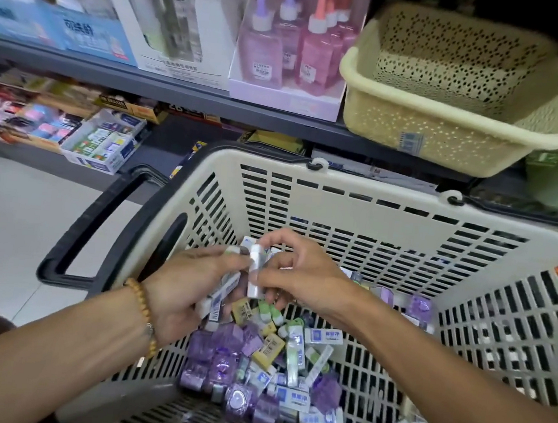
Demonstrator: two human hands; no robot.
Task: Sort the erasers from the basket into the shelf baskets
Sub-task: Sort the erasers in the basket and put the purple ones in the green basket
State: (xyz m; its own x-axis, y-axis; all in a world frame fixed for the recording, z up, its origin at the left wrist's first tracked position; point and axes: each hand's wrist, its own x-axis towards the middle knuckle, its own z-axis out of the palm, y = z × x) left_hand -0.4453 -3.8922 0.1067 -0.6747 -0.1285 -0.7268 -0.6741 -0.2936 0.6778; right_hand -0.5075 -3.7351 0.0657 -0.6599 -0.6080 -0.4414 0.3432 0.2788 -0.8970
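Stationery shelves rise behind a slatted beige plastic shopping basket [407, 218]. Above its heap of small wrapped erasers [276, 359], the left hand [187, 284] clutches several white ones, apparently gathering a matching batch, while the right hand [302, 275] pinches another.

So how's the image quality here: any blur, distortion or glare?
Head view: wide-angle bending curves the shelf edge and basket rim; upper-left boxes and bottles are soft; the hands show slight motion blur; lighting even, no harsh glare.

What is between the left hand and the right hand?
In the head view, a white eraser stands upright between left hand and right hand, pinched by both.
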